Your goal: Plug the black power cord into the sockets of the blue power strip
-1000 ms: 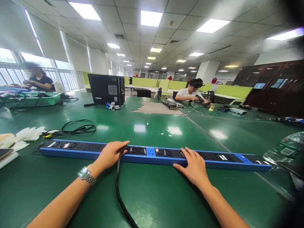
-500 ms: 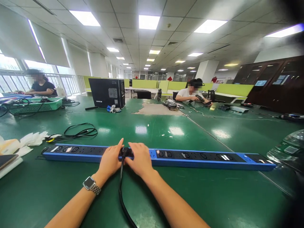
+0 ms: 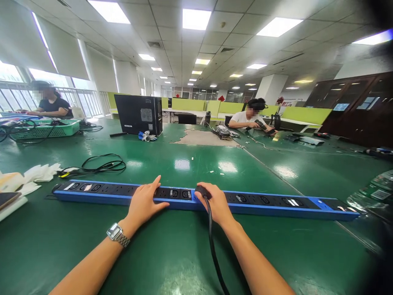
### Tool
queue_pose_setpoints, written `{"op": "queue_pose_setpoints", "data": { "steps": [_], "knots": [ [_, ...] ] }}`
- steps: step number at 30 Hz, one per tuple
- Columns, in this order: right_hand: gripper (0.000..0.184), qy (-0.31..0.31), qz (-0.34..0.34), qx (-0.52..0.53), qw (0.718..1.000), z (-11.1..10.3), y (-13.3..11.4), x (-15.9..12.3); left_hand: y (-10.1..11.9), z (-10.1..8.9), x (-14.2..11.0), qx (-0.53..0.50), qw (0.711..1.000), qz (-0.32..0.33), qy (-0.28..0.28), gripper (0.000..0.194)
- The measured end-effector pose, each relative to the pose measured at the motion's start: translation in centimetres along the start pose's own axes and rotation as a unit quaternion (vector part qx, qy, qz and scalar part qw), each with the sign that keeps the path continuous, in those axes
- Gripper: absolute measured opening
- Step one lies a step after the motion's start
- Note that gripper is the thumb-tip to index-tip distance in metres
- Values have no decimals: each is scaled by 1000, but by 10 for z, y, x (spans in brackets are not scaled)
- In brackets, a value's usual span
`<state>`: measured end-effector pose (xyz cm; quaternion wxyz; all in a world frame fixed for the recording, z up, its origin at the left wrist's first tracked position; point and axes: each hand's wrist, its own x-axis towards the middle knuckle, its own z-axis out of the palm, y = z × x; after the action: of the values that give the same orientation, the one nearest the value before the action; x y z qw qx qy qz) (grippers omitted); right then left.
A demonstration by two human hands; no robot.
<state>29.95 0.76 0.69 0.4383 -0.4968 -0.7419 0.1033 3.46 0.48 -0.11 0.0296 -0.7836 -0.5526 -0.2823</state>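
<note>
A long blue-and-black power strip [image 3: 276, 209] lies across the table in front of me, with rows of sockets along its top. My left hand [image 3: 144, 200] rests over its left-middle part, thumb and forefinger spread apart; its other fingertips are hidden. To the right of it, my right hand [image 3: 216, 200] pinches a black plug [image 3: 202, 190] at the strip's top, just right of a blue section. Whether the plug sits in a socket I cannot tell. From it a thick black cord [image 3: 211, 241] runs down towards me.
On the green table, a coiled black cable [image 3: 104, 164] and crumpled tissues [image 3: 39, 172] lie left. Behind stand a black computer case [image 3: 135, 114] and a green basket [image 3: 49, 129]. A plastic bottle [image 3: 376, 188] is at right. Two people sit across the table.
My right hand has moved right along the strip with the plug, away from my left hand, exposing sockets between them. The cord has swung right too. My left hand stays on the strip.
</note>
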Motion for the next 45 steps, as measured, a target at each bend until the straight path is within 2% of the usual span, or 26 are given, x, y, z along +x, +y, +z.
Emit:
{"op": "queue_pose_setpoints", "data": {
  "steps": [5,11,15,18,20,22,25,27,30,33,40,42,45],
  "knots": [
    [25,-19,-15,4,1000,0,3,-5,1,0,-1,-1,1000,6,8,89],
    [24,-30,-12,-87,996,3,-1,-5,-2,3,-1,-5,1000,5,13,85],
    [28,-29,-23,-134,990,4,-8,-12,4,3,0,-23,1000,18,11,74],
    [53,-10,-16,-172,985,0,-4,-20,25,6,4,-75,995,73,-2,62],
    [73,21,19,-203,979,-8,6,-25,46,11,9,-109,989,101,-10,57],
    [81,42,63,-215,974,-19,23,-31,66,19,17,-129,985,113,-21,56],
    [74,65,105,-176,977,-40,48,-38,88,29,30,-130,984,113,-47,50],
    [64,111,125,-113,979,-51,60,-39,96,31,38,-128,985,102,-54,43],
    [45,210,161,-23,964,-58,67,-38,107,30,45,-160,982,92,-21,39],
    [31,266,185,32,946,-56,67,-36,129,31,52,-189,976,103,0,36],
    [31,333,205,90,916,-55,71,-36,199,65,67,-130,981,107,-92,33],
    [31,343,203,101,912,-56,72,-36,208,72,69,-131,982,99,-98,34],
    [31,346,202,114,909,-55,71,-36,210,76,71,-146,981,85,-101,35]
  ]
}}
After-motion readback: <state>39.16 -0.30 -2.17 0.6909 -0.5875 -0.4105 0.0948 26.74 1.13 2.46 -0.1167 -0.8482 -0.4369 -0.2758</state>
